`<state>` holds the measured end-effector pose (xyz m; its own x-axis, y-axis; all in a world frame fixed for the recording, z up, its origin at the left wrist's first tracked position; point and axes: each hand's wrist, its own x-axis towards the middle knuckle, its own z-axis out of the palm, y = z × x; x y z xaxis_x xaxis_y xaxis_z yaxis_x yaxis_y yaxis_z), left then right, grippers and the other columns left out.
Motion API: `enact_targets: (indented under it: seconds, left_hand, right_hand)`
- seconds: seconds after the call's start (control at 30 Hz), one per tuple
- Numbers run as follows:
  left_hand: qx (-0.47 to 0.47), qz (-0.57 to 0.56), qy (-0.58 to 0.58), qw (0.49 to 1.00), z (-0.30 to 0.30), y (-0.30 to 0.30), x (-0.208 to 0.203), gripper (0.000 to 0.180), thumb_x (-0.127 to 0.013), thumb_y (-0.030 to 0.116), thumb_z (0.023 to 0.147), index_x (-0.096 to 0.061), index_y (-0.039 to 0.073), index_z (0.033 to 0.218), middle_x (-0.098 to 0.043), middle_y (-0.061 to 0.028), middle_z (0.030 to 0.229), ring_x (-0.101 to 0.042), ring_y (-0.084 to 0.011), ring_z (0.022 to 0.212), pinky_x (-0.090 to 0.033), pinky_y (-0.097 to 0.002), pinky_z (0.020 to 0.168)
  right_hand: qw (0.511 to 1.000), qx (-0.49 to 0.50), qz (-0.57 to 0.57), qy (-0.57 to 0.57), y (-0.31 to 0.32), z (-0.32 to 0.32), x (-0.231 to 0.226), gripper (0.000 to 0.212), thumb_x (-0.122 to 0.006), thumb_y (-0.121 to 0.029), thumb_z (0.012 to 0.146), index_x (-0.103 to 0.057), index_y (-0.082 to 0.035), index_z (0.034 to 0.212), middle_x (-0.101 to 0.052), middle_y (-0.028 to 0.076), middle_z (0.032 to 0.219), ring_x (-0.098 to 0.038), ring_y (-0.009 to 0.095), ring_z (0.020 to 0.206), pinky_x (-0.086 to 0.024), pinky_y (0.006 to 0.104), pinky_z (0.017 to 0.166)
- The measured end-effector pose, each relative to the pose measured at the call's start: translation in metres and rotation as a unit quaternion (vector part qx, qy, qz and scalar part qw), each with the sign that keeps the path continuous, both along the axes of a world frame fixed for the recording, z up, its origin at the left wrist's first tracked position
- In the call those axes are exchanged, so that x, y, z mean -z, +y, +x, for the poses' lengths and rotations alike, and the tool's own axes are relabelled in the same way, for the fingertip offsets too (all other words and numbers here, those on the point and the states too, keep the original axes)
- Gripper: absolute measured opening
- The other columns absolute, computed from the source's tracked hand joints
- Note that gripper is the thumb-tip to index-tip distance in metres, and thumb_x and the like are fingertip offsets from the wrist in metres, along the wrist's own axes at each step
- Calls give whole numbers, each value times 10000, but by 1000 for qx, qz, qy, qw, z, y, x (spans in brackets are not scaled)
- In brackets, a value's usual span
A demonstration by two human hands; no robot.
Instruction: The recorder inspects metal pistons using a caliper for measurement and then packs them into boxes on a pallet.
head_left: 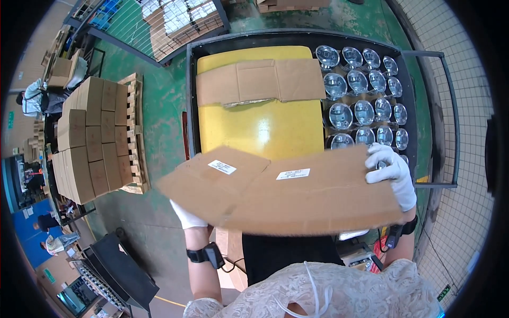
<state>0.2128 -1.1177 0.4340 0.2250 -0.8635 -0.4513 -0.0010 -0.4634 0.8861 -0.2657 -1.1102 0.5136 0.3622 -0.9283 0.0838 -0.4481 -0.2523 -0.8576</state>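
A flattened cardboard box [313, 199] with two white labels is held in front of my body, over the near side of a dark-framed cart. My right hand [389, 167], in a white glove, grips its upper right edge with the fingers bent over the front face. At the lower left edge, my left hand [186, 216] is also gloved and holds the sheet from behind; its fingers are hidden there. Beyond, a folded cardboard piece [260, 80] lies across a yellow panel [260, 130] in the cart.
Rows of shiny round clear-and-metal parts [363, 112] fill the cart's right side. A metal handle [450, 119] sticks out to the right. Leftward, stacked cartons [98, 140] stand on a wooden pallet [137, 132]. A wire cage [154, 26] is at the back; people work far left.
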Motion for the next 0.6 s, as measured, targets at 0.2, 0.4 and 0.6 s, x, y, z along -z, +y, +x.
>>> enact_targets:
  seconds: [0.2,0.4,0.6]
  left_hand:
    - [-234,99,464,849,16,29,32,823,-501,659,934,-475,-32,1379,-536,-163,1392,-501,-278,1284,-372,-424,1113]
    - [-138,165,-28,976,38,68,175,429,-694,211,936,-609,-22,1286,-676,-103,1215,-625,-190,1108,-479,-329,965]
    - [-11,184,-387,903,45,67,188,392,-623,226,944,-634,-5,1261,-697,-178,1155,-685,-289,1010,-530,-384,907]
  right_hand:
    - [989,118,38,76,34,-12,109,239,-819,-43,690,-768,-188,873,-561,140,1381,-477,341,1338,-381,413,1114]
    - [922,182,326,-97,70,1,247,455,-509,161,839,-746,-88,1136,-627,118,1336,-580,207,1250,-443,317,1077]
    - [800,270,512,-157,58,18,276,568,-332,177,804,-689,-24,1197,-697,86,1098,-635,128,890,-479,254,757]
